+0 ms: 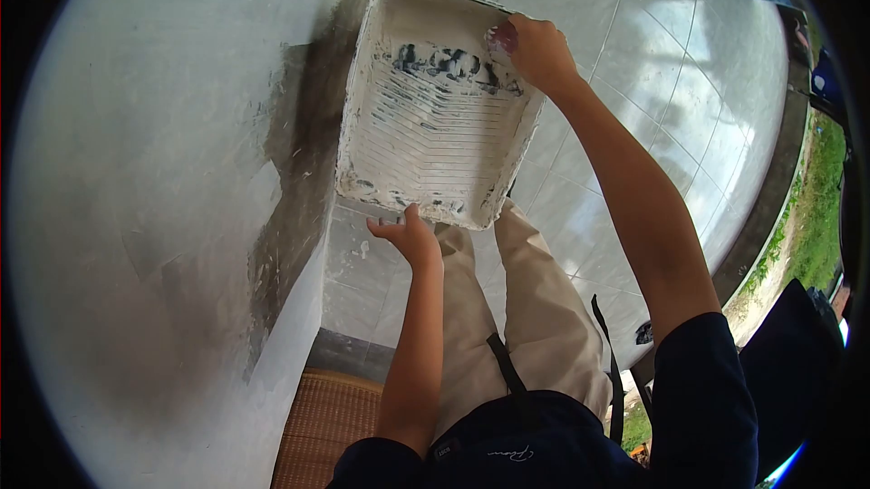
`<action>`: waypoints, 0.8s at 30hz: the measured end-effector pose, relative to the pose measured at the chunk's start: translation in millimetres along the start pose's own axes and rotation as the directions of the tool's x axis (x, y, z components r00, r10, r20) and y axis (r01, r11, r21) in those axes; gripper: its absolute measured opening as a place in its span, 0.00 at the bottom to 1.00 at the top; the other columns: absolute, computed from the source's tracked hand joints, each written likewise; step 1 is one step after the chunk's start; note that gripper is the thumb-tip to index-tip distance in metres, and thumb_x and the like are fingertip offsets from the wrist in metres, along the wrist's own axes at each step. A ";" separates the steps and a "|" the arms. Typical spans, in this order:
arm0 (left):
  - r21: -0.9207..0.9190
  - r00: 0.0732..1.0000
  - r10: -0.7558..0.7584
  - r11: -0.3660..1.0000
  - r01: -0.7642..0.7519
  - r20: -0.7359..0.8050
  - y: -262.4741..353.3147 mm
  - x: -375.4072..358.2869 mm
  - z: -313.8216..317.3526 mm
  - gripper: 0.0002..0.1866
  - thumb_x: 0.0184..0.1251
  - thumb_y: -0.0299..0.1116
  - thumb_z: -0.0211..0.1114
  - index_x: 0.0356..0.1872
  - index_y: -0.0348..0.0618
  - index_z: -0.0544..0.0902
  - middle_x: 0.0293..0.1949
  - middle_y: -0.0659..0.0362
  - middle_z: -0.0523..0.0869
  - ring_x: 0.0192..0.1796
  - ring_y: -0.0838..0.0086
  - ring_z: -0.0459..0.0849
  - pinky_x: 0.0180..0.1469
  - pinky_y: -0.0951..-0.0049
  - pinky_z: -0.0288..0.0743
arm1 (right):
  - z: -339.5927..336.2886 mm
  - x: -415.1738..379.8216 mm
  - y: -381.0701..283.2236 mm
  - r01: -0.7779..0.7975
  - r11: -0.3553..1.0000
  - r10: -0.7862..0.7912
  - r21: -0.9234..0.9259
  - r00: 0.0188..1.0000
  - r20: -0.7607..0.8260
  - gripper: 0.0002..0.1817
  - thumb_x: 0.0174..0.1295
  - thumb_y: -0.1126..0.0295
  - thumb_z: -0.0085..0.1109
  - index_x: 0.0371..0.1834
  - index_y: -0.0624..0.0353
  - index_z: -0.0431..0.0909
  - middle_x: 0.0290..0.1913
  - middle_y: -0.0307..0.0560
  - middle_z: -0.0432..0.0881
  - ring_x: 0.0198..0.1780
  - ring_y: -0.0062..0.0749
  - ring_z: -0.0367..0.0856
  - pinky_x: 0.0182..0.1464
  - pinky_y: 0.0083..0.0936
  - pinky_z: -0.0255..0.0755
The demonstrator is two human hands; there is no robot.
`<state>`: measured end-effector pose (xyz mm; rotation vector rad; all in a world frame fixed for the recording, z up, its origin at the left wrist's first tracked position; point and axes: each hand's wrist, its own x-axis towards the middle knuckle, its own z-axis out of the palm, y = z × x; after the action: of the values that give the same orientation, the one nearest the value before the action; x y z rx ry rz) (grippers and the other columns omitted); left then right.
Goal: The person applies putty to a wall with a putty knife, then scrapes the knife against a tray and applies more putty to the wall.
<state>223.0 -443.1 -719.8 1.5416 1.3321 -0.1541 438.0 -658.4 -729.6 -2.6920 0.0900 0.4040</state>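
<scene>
A white paint tray [426, 154], ribbed inside and smeared with white paint and dark patches, hangs in the air in front of me. My left hand [408, 237] grips its near rim from below. My right hand [536, 49] grips the far right rim, fingers over the edge. The tray's inside faces the camera and it is tilted above the tiled floor.
A white wall [154, 181] with a grey unpainted patch [299, 154] fills the left. Glossy pale floor tiles [652, 54] lie below. A brown woven mat [326, 416] sits at the wall's foot. Grass [816, 208] lies beyond the floor's dark edge.
</scene>
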 end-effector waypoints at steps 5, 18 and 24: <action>-0.083 0.998 -0.068 0.994 0.069 0.008 8.4 15.1 1.0 0.48 0.66 0.28 0.58 0.76 0.34 0.31 0.75 0.33 0.49 0.74 0.47 0.61 0.74 0.59 0.60 | 3.2 -4.9 -2.5 -0.030 0.997 0.038 0.066 0.993 -0.112 0.13 0.56 0.76 0.60 0.45 0.61 0.81 0.41 0.61 0.86 0.44 0.58 0.84 0.49 0.46 0.79; -0.240 0.968 -0.245 0.938 0.252 0.060 25.7 33.0 19.3 0.48 0.59 0.32 0.63 0.74 0.34 0.41 0.73 0.43 0.58 0.74 0.54 0.62 0.75 0.57 0.57 | 12.8 -12.3 -2.2 -0.083 0.995 0.095 0.063 0.972 -0.213 0.14 0.53 0.76 0.60 0.44 0.64 0.82 0.41 0.62 0.87 0.45 0.57 0.86 0.51 0.44 0.79; -0.248 0.965 -0.253 0.933 0.262 0.069 27.5 34.5 17.9 0.49 0.57 0.32 0.64 0.74 0.32 0.41 0.73 0.42 0.58 0.74 0.54 0.62 0.75 0.57 0.57 | 9.8 -20.5 -11.7 -0.160 0.974 0.185 0.158 0.970 -0.157 0.14 0.52 0.76 0.62 0.44 0.65 0.82 0.41 0.62 0.86 0.45 0.58 0.85 0.51 0.44 0.79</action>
<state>266.3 -429.6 -734.2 1.1410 1.4612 -0.1665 417.2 -643.7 -727.5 -2.5787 0.3915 0.2070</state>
